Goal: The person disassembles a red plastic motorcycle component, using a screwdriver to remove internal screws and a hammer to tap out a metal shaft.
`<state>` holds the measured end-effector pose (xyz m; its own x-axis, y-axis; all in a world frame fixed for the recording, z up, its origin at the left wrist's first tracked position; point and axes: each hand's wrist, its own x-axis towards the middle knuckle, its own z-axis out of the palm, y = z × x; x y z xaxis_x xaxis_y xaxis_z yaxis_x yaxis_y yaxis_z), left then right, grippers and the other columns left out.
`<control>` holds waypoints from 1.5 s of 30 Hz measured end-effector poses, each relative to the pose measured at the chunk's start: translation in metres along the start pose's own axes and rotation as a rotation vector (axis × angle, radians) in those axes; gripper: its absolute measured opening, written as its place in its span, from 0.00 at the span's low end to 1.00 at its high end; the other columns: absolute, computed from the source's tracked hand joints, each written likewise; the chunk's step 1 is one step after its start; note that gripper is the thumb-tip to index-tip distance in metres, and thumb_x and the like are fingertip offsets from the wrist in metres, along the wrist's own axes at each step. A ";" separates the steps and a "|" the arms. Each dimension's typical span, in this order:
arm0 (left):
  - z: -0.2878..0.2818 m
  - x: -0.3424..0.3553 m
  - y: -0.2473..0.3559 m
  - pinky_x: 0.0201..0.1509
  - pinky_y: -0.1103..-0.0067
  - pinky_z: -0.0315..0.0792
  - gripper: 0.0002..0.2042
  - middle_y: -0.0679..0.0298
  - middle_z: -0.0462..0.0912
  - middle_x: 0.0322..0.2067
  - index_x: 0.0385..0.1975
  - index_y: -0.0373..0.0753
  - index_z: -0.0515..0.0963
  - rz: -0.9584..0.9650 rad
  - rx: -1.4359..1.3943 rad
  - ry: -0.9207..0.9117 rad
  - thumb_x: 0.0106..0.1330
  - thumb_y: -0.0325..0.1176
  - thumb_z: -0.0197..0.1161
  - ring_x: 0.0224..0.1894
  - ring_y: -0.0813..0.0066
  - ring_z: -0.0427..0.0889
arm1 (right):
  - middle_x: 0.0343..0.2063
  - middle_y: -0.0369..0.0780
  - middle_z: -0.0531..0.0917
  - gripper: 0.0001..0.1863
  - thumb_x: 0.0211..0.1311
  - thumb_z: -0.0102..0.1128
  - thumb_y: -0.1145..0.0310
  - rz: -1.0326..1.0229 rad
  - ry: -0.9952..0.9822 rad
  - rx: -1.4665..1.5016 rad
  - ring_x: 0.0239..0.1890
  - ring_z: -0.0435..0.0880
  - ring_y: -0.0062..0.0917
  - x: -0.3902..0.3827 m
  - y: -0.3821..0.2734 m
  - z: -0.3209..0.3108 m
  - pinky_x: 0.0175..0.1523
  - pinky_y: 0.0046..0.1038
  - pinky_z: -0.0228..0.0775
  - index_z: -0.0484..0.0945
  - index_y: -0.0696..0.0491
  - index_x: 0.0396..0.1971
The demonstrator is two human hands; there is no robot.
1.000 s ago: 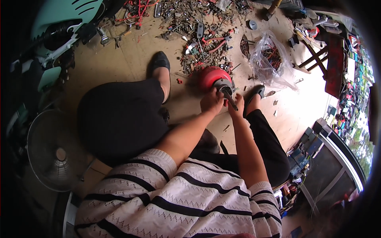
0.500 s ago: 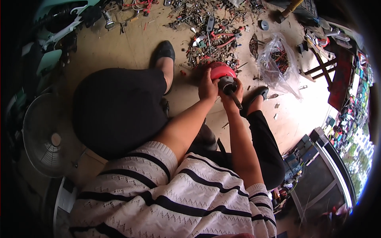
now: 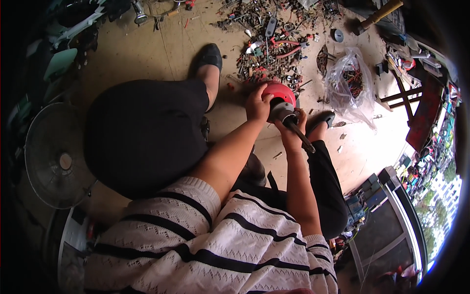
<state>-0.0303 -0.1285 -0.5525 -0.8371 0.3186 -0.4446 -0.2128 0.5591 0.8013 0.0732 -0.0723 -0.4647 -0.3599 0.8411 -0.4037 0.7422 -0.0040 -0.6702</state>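
Observation:
Between my hands is a red rounded housing point(image 3: 285, 90). A grey metal collar point(image 3: 281, 110) with a long dark shaft point(image 3: 302, 136) points out of it toward me, angled to the right. My left hand point(image 3: 258, 104) is closed on the housing's left side, its thumb at the dark gap by the collar. My right hand point(image 3: 293, 131) is wrapped around the collar from below, next to the shaft; some of its fingers are hidden behind the metal.
Beyond my hands lies a pile of small metal parts and screws point(image 3: 264, 61) with red-handled pliers point(image 3: 289, 50). A clear plastic bag of scraps point(image 3: 351, 85) sits to the right, a hammer point(image 3: 379, 17) farther off. A fan point(image 3: 58, 154) stands at left.
The collar and shaft have swung toward the right and nearer to me, and more of the red housing's face and a dark gap show. Both hands keep their hold.

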 end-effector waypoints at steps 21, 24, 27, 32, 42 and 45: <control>-0.021 0.015 0.129 0.59 0.65 0.69 0.51 0.43 0.72 0.55 0.56 0.28 0.67 -0.075 0.435 -0.760 0.37 0.63 0.75 0.58 0.53 0.73 | 0.55 0.45 0.68 0.37 0.47 0.67 0.79 0.290 0.072 0.652 0.57 0.68 0.29 -0.040 -0.019 -0.091 0.62 0.31 0.61 0.58 0.53 0.58; -0.026 0.007 0.161 0.55 0.67 0.73 0.47 0.46 0.78 0.48 0.53 0.29 0.69 -0.024 0.422 -0.887 0.37 0.59 0.76 0.50 0.54 0.80 | 0.55 0.44 0.68 0.39 0.45 0.67 0.78 0.266 0.137 0.697 0.58 0.68 0.30 -0.050 -0.028 -0.109 0.61 0.33 0.63 0.57 0.52 0.59; -0.026 -0.008 0.189 0.49 0.68 0.76 0.40 0.50 0.81 0.43 0.49 0.32 0.71 0.196 0.319 -0.831 0.38 0.54 0.77 0.45 0.56 0.82 | 0.59 0.44 0.63 0.41 0.44 0.69 0.75 0.202 0.202 0.778 0.59 0.68 0.32 -0.063 -0.037 -0.123 0.60 0.37 0.66 0.56 0.49 0.60; -0.025 -0.030 0.219 0.43 0.71 0.77 0.37 0.54 0.82 0.37 0.45 0.36 0.71 0.489 0.194 -0.705 0.35 0.46 0.81 0.39 0.59 0.84 | 0.61 0.42 0.63 0.46 0.42 0.72 0.70 0.290 0.300 1.070 0.63 0.66 0.36 -0.077 -0.048 -0.140 0.63 0.47 0.63 0.54 0.44 0.61; -0.020 -0.035 0.223 0.42 0.70 0.78 0.37 0.54 0.83 0.38 0.47 0.36 0.72 0.559 0.266 -0.618 0.35 0.45 0.82 0.38 0.60 0.84 | 0.59 0.43 0.65 0.42 0.42 0.67 0.71 0.442 0.242 1.345 0.60 0.69 0.40 -0.067 -0.042 -0.135 0.63 0.48 0.63 0.56 0.44 0.60; -0.014 -0.036 0.212 0.43 0.70 0.78 0.37 0.54 0.82 0.39 0.47 0.36 0.72 0.538 0.298 -0.613 0.36 0.44 0.82 0.40 0.60 0.84 | 0.57 0.42 0.70 0.36 0.52 0.63 0.62 0.472 0.193 1.334 0.61 0.71 0.36 -0.066 -0.038 -0.129 0.66 0.45 0.62 0.58 0.47 0.61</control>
<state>-0.0522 -0.0320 -0.3613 -0.3486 0.9057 -0.2412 0.3464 0.3637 0.8647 0.1419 -0.0575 -0.3324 -0.0716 0.6763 -0.7331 -0.3484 -0.7057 -0.6170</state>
